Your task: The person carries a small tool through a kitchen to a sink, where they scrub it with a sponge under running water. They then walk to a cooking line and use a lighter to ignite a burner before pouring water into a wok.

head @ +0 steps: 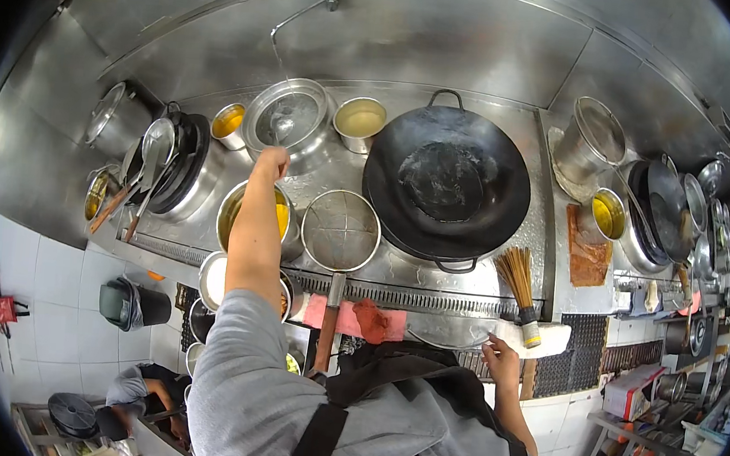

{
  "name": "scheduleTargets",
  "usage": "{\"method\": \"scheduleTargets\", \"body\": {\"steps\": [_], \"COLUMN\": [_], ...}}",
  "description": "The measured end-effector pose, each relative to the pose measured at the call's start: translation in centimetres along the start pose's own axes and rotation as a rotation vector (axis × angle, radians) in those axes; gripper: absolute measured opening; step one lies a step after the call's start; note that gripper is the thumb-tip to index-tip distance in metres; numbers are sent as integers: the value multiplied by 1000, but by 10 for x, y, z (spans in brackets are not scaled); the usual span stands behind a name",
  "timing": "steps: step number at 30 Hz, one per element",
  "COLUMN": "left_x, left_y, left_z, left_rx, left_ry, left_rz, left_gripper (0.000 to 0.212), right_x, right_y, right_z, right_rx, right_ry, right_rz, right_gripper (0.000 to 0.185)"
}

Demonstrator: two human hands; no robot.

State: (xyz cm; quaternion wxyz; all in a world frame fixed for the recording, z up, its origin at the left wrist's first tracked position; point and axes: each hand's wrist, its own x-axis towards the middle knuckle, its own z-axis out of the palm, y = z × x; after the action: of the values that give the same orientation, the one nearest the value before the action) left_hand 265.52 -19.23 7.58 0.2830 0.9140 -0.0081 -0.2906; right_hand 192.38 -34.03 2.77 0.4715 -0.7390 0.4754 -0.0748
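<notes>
My left hand (273,160) is closed round a metal ladle (283,129), whose bowl lies in the steel pot of water (253,128) under a thin wall tap. Its handle is mostly hidden. Beneath my left forearm stands a pot of yellow liquid (282,217). My right hand (500,360) is at the stove's front edge, fingertips by the end of a curved metal rim (449,345); its grip is unclear. A black two-handled wok (447,176), wet inside, sits on the stove. A wire strainer (341,231) and a bamboo wok brush (516,280) lie either side of its front.
Small pots of yellow liquid (228,121) and pale liquid (360,118) stand at the back. Pink and red cloths (371,320) lie along the front edge. Stacked woks (191,167) are at left; a tall strainer pot (591,140) stands right. A co-worker (145,398) is at lower left.
</notes>
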Motion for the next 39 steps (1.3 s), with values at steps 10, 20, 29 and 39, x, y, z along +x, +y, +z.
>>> {"method": "scheduleTargets", "body": {"steps": [10,20,29,39], "left_x": [-90,-261,-376,-380], "left_y": [32,59,26,-3], "left_z": [-15,-33,-11,33], "left_rx": [-1721,-1386,-1235,-711], "left_ry": [-665,-707,-862,-473], "left_rz": [69,169,80,249], "left_gripper": [14,26,48,43], "right_x": [9,33,33,27], "right_y": [14,45,50,43], "right_z": [-7,-17,-40,-50], "right_rx": [-49,32,39,83], "right_ry": [9,-58,-81,-74], "right_rz": [-27,-108,-39,21], "right_gripper": [32,35,37,36]}}
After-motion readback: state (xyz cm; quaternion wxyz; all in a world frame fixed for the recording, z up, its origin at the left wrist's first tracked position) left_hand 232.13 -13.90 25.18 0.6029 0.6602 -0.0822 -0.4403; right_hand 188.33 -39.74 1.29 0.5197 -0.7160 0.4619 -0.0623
